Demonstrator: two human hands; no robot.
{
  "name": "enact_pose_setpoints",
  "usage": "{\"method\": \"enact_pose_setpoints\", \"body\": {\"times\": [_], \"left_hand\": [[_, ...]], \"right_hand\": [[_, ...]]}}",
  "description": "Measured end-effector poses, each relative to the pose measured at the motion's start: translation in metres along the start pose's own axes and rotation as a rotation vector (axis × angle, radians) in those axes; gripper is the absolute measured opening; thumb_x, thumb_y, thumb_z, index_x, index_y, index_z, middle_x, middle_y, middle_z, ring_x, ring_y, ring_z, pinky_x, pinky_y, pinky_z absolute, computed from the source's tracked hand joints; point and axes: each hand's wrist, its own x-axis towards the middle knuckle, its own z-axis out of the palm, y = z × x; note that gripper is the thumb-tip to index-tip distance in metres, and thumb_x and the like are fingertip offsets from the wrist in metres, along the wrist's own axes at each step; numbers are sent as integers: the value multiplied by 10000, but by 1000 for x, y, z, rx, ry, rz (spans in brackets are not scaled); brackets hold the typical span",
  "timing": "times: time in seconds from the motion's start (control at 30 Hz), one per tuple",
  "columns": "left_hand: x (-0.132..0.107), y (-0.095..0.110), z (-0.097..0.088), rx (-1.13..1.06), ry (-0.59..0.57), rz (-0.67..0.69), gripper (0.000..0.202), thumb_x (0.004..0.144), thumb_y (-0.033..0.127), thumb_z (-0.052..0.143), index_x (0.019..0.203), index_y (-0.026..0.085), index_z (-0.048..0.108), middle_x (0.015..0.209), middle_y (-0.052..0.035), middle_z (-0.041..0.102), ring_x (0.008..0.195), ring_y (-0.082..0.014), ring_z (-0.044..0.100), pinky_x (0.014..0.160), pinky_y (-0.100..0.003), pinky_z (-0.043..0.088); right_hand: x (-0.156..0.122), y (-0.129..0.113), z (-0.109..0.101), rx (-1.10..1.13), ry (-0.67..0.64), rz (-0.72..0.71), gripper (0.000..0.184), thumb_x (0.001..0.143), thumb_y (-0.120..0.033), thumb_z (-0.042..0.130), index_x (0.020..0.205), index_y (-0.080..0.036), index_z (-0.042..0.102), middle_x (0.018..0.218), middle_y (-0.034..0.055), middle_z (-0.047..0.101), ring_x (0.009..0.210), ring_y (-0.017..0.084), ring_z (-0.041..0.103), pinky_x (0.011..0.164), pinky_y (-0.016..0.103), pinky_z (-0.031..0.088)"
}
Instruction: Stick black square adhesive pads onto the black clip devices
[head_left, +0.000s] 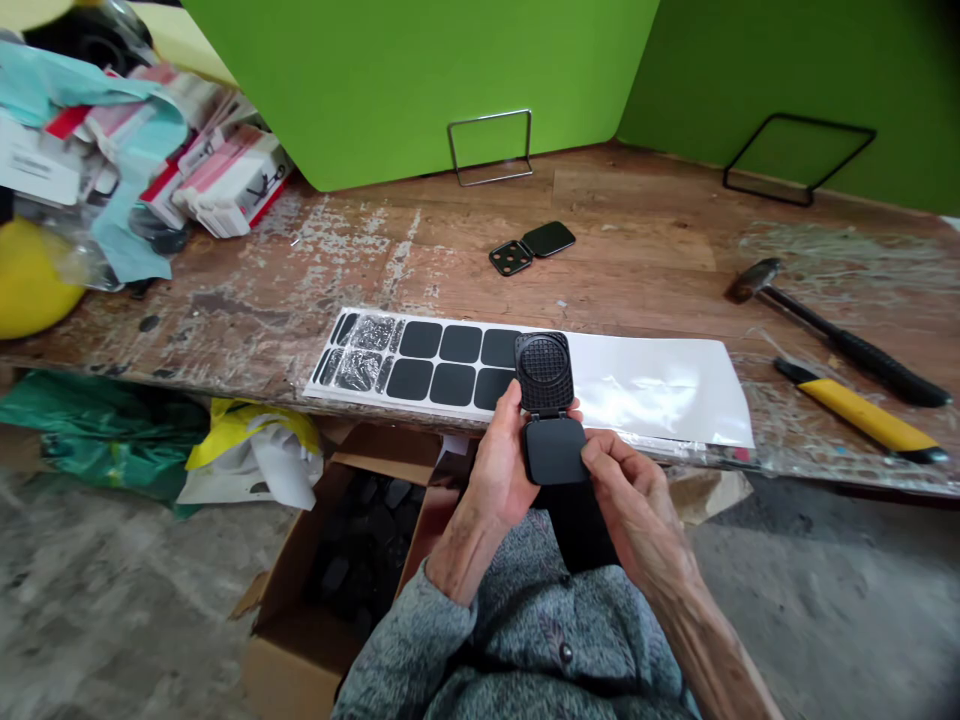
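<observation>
Head view: gripping the hinged piece (546, 400) in the closed left hand (501, 470), by the front edge of the bench (630, 260); pinching its lower flap (555, 452) at the right with the right hand (631, 488); ideally bracing beneath, keeping edges square.

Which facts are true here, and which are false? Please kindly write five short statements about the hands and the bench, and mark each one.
1. The left hand holds a hinged black piece. True.
2. The yellow-and-black tool lies nearer the front edge of the bench than the hammer. True.
3. The right hand grips the hammer. False: its fingertips are at the edge of the piece's smooth lower half.
4. The white sheet stands upright. False: it lies on the bench.
5. The cardboard box contains dark pieces. True.
</observation>
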Motion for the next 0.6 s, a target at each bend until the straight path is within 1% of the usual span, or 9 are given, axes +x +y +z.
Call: {"method": "enact_pose_setpoints", "body": {"times": [0.1, 0.27, 0.4, 0.5, 0.6], "left_hand": [[0, 0, -1, -15, 10, 3, 524, 970, 461, 343, 989, 79, 701, 837, -126, 726, 766, -186, 689, 744, -284, 557], [2, -2, -3, -29, -10, 7, 500, 965, 458, 361, 1021, 92, 697, 826, -123, 726, 789, -201, 692, 759, -303, 557], [3, -2, -4, -29, -13, 4, 501, 962, 459, 366, 1018, 89, 699, 844, -130, 728, 788, -209, 694, 760, -314, 558], [4, -2, -4, -19, -12, -2, 517, 961, 469, 362, 993, 81, 703, 845, -136, 727, 785, -211, 694, 761, -316, 557], [4, -2, -5, -14, -20, -5, 518, 957, 478, 368, 988, 85, 704, 837, -129, 727, 790, -210, 693, 762, -311, 555]], "right_hand": [[0, 0, 0, -2, 5, -1, 262, 817, -427, 695, 749, -209, 568, 865, 1, 583, 854, 161, 493, 851, 299, 382], [0, -1, 1, -27, 11, 1, 262, 818, -424, 691, 744, -211, 557, 824, -7, 570, 828, 160, 494, 824, 290, 388], [1, -2, 2, -71, 16, -22, 261, 813, -426, 680, 727, -211, 559, 845, 4, 601, 812, 169, 508, 813, 301, 398], [1, -1, 1, -107, 35, -39, 245, 813, -432, 673, 751, -210, 590, 829, 9, 606, 793, 171, 508, 802, 310, 406], [1, 0, 0, -127, 42, -44, 235, 824, -430, 670, 790, -204, 617, 865, 15, 610, 823, 169, 509, 797, 304, 402]]}}
